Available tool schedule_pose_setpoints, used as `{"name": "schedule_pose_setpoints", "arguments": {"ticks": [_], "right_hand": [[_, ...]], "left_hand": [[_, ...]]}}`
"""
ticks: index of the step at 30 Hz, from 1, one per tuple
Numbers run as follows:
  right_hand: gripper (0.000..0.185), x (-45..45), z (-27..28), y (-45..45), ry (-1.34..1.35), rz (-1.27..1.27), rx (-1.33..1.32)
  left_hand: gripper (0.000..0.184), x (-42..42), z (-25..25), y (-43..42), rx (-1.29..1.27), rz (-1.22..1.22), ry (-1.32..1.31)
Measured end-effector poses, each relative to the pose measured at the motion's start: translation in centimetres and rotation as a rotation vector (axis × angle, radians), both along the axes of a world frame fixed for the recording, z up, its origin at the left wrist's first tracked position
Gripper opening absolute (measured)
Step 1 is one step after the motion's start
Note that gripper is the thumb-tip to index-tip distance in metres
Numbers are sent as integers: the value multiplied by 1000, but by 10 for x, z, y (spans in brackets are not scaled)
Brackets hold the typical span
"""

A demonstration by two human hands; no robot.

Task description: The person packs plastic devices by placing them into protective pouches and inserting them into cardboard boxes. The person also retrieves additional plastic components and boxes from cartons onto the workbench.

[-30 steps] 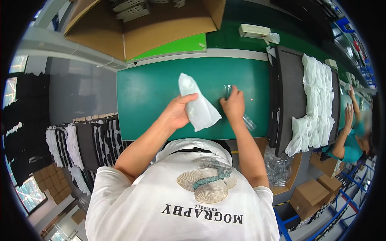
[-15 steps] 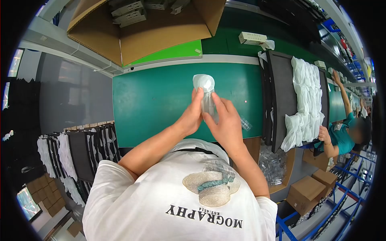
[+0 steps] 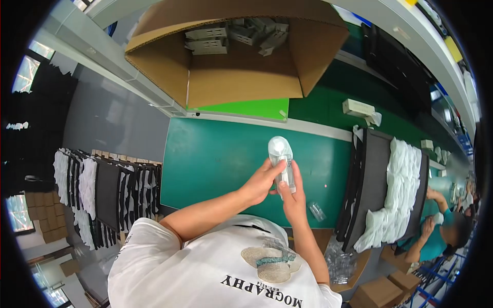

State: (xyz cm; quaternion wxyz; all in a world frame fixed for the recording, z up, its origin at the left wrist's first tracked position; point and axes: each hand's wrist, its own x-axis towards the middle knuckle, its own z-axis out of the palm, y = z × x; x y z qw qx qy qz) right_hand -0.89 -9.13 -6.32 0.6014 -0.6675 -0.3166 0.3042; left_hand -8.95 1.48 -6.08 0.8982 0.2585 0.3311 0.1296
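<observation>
One wrapped item [image 3: 279,147] is clamped by the fingers of left hand [image 3: 258,185] and right hand [image 3: 294,201] — long axis pointed away from torso [image 3: 205,262] — both equally near.

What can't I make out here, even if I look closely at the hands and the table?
In the head view:
- What is inside the white wrapping: hidden by the wrapping and fingers.
- Some fingertips of the left hand: behind the wrapped item.
- Top of the large cardboard box: cut off by the upper edge.
- Print on the small white box: too small.
- What the co-worker holds: too small and blurred.
</observation>
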Motion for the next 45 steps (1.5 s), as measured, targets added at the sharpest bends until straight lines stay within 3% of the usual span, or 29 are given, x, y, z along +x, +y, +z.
{"name": "schedule_pose_setpoints", "arguments": {"ticks": [2, 4, 6, 8, 9, 10, 11, 12, 13, 14, 15, 16, 17, 19, 20, 21, 23, 25, 27, 31, 35, 37, 38, 40, 41, 44, 45], "right_hand": [[55, -5, 0, 17, 605, -92, 55], [54, 9, -8, 23, 642, -113, 25], [53, 32, -17, 25, 688, -162, -32], [52, 55, -27, 23, 701, -205, -22], [52, 66, -31, 21, 711, -241, -12], [52, 75, -36, 20, 719, -276, 2], [52, 81, -39, 20, 721, -282, 5], [52, 86, -39, 18, 718, -300, -1], [52, 90, -38, 17, 713, -319, -6], [51, 97, -38, 18, 706, -340, -11], [51, 113, -41, 24, 697, -336, -23], [52, 99, -54, 4, 747, -334, -78], [52, 103, -74, 7, 743, -337, -62], [52, 109, -101, 0, 698, -346, 9], [51, 102, -39, 11, 707, -380, -37], [50, 103, -43, 14, 693, -392, -42], [49, 104, -48, 11, 692, -399, -53], [47, 98, -38, 7, 701, -365, -18], [47, 99, -36, 12, 703, -334, 8], [45, 81, -35, -5, 709, -343, 7], [43, 68, -29, -27, 696, -355, 24], [42, 63, -26, -42, 690, -392, 36], [42, 58, -24, -50, 690, -411, 43], [42, 51, -23, -63, 684, -440, 50], [42, 47, -21, -70, 680, -460, 53], [43, 39, -20, -81, 651, -474, 67], [44, 36, -20, -85, 636, -462, 63]], "left_hand": [[42, 3, -4, 13, 205, -132, 61], [43, 8, -12, 34, 301, -205, 101], [40, 19, -24, 90, 721, -685, 37], [37, 39, -21, 170, 1236, -893, 238], [32, 57, -60, 221, 1254, -863, 408], [29, 83, -19, 248, 1353, -718, 657], [31, 104, -43, 294, 1654, -413, 577], [34, 131, -69, 326, 2073, -135, 759], [38, 154, -90, 363, 2114, -69, 768], [43, 183, -72, 380, 2152, -1, 774], [49, 244, -68, 416, 2112, -125, 854], [56, 244, -110, 410, 2000, -351, 984], [56, 230, -152, 403, 1979, -367, 995], [58, 222, -239, 405, 2192, -211, 964], [60, 237, -195, 440, 2307, -129, 931], [64, 225, -168, 399, 2288, 285, 531], [71, 188, -118, 348, 1910, -264, 950], [82, 152, -64, 300, 1467, -729, 1092], [72, 102, -51, 241, 1651, -458, 927], [74, 52, -32, 154, 1593, -622, 868], [63, 42, -35, 127, 1326, -654, 784], [57, 44, -47, 148, 1933, -454, 818], [57, 46, -48, 159, 1933, -465, 810], [53, 55, -43, 176, 2758, -481, 654], [53, 58, -42, 180, 2757, -485, 643], [53, 73, -34, 189, 2558, -882, 578], [53, 73, -27, 184, 2566, -877, 565]]}}
